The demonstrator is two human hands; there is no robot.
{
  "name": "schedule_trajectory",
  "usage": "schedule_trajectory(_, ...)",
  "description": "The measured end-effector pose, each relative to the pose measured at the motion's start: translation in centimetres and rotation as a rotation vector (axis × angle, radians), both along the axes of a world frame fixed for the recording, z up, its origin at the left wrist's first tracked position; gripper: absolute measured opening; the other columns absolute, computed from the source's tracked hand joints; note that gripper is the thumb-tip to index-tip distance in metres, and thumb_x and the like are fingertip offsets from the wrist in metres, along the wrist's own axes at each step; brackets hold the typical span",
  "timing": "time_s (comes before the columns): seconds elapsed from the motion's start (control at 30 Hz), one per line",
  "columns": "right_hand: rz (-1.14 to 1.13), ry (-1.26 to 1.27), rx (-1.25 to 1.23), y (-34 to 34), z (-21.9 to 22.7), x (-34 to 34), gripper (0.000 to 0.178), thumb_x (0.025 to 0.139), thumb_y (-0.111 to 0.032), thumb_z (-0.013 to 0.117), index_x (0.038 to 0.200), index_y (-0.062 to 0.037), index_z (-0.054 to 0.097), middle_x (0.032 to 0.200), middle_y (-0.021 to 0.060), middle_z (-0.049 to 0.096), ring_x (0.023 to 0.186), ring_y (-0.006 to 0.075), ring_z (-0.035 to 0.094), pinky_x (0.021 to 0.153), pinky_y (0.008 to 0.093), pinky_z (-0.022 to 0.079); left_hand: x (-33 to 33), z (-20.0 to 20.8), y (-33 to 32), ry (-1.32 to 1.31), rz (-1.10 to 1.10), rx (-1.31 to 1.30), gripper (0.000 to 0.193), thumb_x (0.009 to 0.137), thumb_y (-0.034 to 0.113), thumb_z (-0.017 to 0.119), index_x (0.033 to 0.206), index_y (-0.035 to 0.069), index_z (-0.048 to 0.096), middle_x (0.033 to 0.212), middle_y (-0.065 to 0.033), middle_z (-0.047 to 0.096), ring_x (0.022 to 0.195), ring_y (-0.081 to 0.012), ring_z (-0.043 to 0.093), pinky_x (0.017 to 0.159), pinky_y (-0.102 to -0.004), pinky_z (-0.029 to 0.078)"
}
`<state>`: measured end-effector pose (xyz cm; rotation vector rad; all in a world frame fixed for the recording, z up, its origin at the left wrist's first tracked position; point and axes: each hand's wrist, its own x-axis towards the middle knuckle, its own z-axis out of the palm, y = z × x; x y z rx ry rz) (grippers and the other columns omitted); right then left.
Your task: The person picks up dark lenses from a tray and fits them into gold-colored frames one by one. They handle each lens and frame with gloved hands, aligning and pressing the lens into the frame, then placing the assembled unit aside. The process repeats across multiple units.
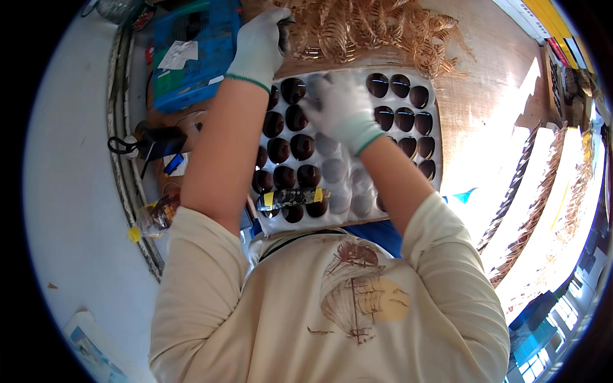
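Note:
My left hand (260, 48), in a white glove with green cuff and dark fingertips, is beside a heap of curled, translucent brown eyeglass frames (357, 32). Its fingers curl inward; what they hold, if anything, I cannot make out. Over the pale lens tray (350, 185) is my right hand (345, 112), gloved alike and smeared by motion, its fingers near the upper middle pockets. Dark sunglass lenses (302, 147) sit in rows at the tray's left and right. Several middle pockets hold none. A dark strip with yellow taped ends (294, 198) lies across the lower left.
A blue bin (198, 76) with white paper on it stands at the far left. Below it is a black box (163, 142) with a cord. At the right, long white racks (533, 191) carry rows of brown and dark frames. Yellow boxes (549, 19) stand far right.

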<state>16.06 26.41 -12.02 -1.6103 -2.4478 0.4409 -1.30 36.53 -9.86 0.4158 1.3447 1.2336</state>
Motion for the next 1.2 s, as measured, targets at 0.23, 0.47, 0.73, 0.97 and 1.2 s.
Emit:
schedule_trajectory(0.23, -0.199, -0.083, -0.163, 1.6, -3.1, -4.3, 0.054, 0.083, -0.049, 0.069, 0.120, -0.0094, 0.066, 0.127, 0.0147, 0.057, 0.117, 0.0328, 0.058, 0.089, 0.0476, 0.051, 5.6, 6.5, -18.6, 0.442, 0.000, 0.661, 0.022, 0.101, 0.009, 0.056, 0.120, 0.000, 0.058, 0.099, -0.0052, 0.064, 0.079, -0.0074, 0.056, 0.071, -0.0237, 0.047)
schedule_trajectory(0.47, 0.011, 0.265, -0.035, -2.2, -1.7, -1.9, 0.030, 0.087, -0.028, 0.071, 0.104, -0.0039, 0.065, 0.109, 0.0176, 0.063, 0.100, 0.0399, 0.064, 0.085, 0.0486, 0.054, 0.7, 8.2, -32.2, 0.438, -0.596, 0.751, 0.031, 0.091, -0.003, 0.055, 0.122, -0.005, 0.059, 0.103, -0.0219, 0.070, 0.082, -0.0297, 0.072, 0.077, -0.0359, 0.056)
schedule_trajectory(0.73, 0.039, 0.449, -0.182, -15.6, 1.0, 6.7, 0.020, 0.086, -0.019, 0.073, 0.095, -0.0031, 0.066, 0.093, 0.0141, 0.065, 0.083, 0.0356, 0.067, 0.072, 0.0435, 0.054, -0.9, 10.8, -37.1, 0.293, -0.741, 0.666, 0.036, 0.097, -0.001, 0.050, 0.133, -0.007, 0.051, 0.101, -0.0211, 0.073, 0.089, -0.0284, 0.075, 0.079, -0.0359, 0.059)
schedule_trajectory(0.97, 0.332, -0.061, 0.280, -20.1, 0.0, 11.4, 0.016, 0.080, -0.018, 0.065, 0.094, -0.0132, 0.071, 0.096, 0.0018, 0.069, 0.094, 0.0236, 0.063, 0.103, 0.0502, 0.038, 1.2, 13.4, -36.3, 0.144, -0.937, 0.568, 0.033, 0.099, -0.003, 0.044, 0.130, -0.009, 0.051, 0.102, -0.0176, 0.073, 0.091, -0.0203, 0.074, 0.081, -0.0319, 0.058)
schedule_trajectory(1.2, -0.372, 0.755, 0.108, -25.7, 8.1, 7.2, 0.019, 0.089, -0.007, 0.071, 0.107, -0.0027, 0.065, 0.093, 0.0089, 0.071, 0.079, 0.0150, 0.061, 0.069, 0.0289, 0.046, 1.5, 10.8, -36.1, 0.469, -0.711, 0.471, 0.028, 0.101, 0.004, 0.046, 0.125, -0.006, 0.056, 0.083, -0.0112, 0.070, 0.078, -0.0176, 0.071, 0.071, -0.0303, 0.056)
